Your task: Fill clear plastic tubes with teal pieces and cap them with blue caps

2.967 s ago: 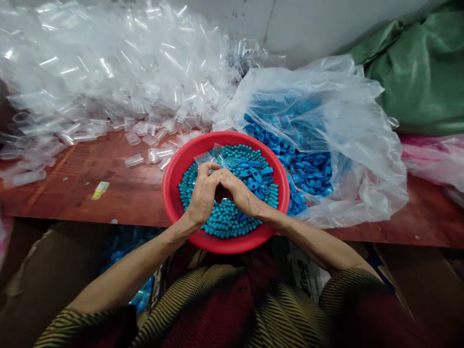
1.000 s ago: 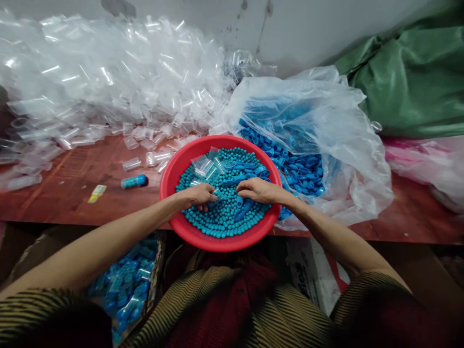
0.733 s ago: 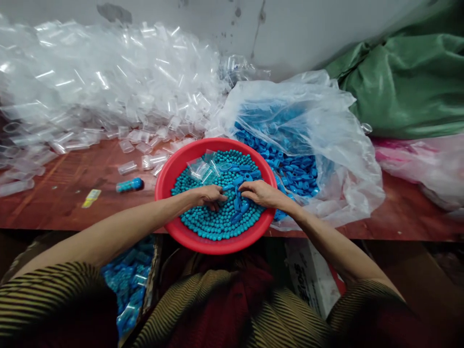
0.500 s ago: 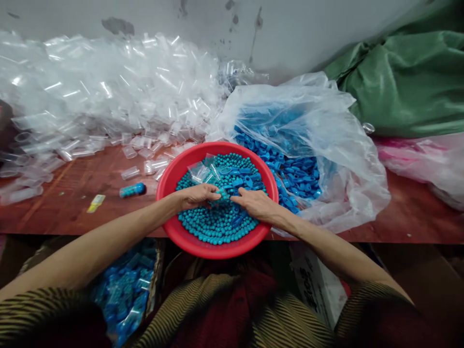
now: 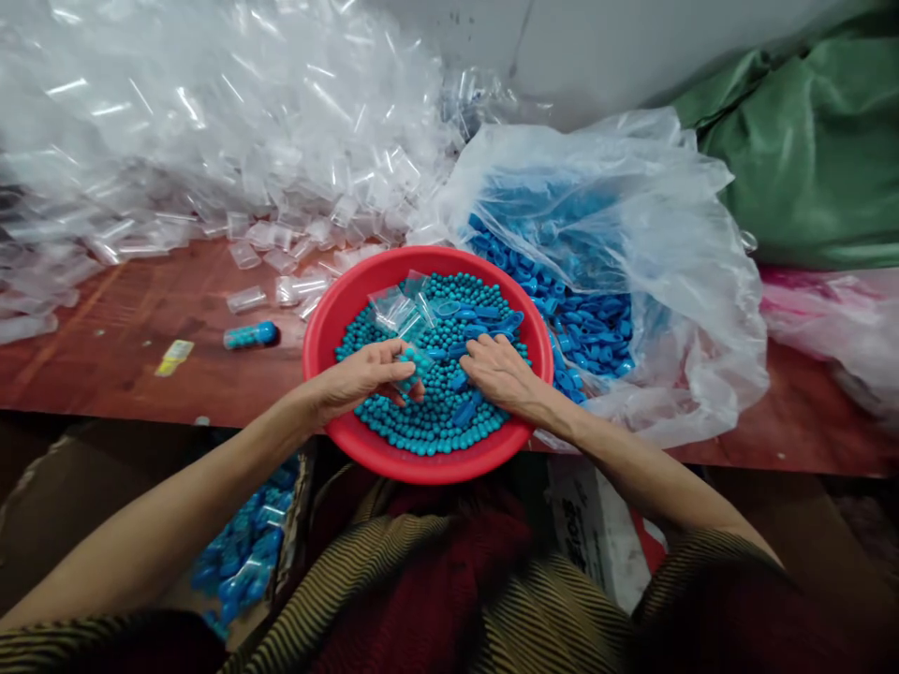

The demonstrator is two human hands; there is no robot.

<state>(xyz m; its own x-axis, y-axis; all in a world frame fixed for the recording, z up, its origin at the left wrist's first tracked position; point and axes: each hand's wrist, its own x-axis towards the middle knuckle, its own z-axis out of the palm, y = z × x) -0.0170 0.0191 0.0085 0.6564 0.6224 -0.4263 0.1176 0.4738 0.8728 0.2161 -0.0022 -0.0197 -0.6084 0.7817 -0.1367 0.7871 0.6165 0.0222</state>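
A red plastic basin (image 5: 319,328) holds a layer of small teal beads (image 5: 435,435). Clear empty tubes (image 5: 402,314) rest on the beads toward its back left. Blue caps (image 5: 500,320) lie in the basin on the right. Between its thumb and fingers, my left hand (image 5: 361,376) grips a clear tube (image 5: 416,359) with teal beads in it, above the basin's left half. My right hand (image 5: 504,376) is palm down over the right side, its fingers bent and close together at the blue caps. Whatever is under those fingertips is hidden.
A large heap of clear tubes (image 5: 231,140) covers the back left. An open plastic bag (image 5: 692,281) spills blue caps (image 5: 594,328) right of the basin. A bead-filled capped tube (image 5: 251,335) lies on the red table (image 5: 140,374). Below stands a box of filled tubes (image 5: 245,552).
Three seconds ago my hands met over the basin; now they are apart. A filled, capped tube has appeared on the table. Lately my right hand has shifted slightly right onto the caps.
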